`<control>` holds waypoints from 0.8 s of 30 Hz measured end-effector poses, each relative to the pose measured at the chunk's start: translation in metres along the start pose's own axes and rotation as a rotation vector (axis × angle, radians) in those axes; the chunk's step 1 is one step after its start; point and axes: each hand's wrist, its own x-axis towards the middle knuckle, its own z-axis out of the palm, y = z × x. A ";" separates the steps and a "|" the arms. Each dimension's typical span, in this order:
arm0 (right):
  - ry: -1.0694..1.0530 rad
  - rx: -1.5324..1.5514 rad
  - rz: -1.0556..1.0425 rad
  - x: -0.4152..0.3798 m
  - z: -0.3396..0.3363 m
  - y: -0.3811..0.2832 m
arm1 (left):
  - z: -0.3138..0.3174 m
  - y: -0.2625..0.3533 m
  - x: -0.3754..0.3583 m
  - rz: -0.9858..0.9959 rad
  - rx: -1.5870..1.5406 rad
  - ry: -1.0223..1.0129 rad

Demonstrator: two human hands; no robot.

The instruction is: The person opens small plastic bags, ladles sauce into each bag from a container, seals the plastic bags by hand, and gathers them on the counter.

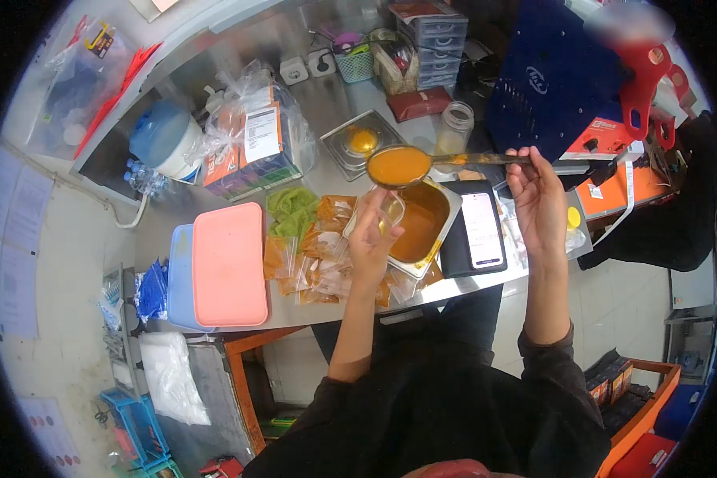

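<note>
My right hand (538,187) grips the long dark handle of a ladle (398,166), whose bowl is full of orange sauce. Fingers of my left hand (371,237) are closed around a small clear plastic bag (393,210) with its mouth rounded open, just under the ladle's bowl. Below both sits a square metal container (452,209) of the same sauce, its rim smeared. Several small clear packets of orange sauce (327,259) lie heaped to the left of it, beside a crumpled green cloth (292,209).
A phone (486,231) lies on a black case at the container's right. To the left are a pink lid (229,263) and a blue one under it. Behind stand a metal scale (363,143) with sauce on it, a clear jar (455,127) and a dark blue machine (538,80).
</note>
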 end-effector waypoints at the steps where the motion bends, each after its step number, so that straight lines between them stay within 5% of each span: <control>1: 0.000 0.001 -0.001 -0.001 0.001 0.002 | 0.000 0.001 -0.002 -0.018 0.022 0.007; 24: -0.102 -0.145 -0.078 -0.022 0.005 0.013 | 0.007 0.020 -0.009 -0.080 -0.155 0.065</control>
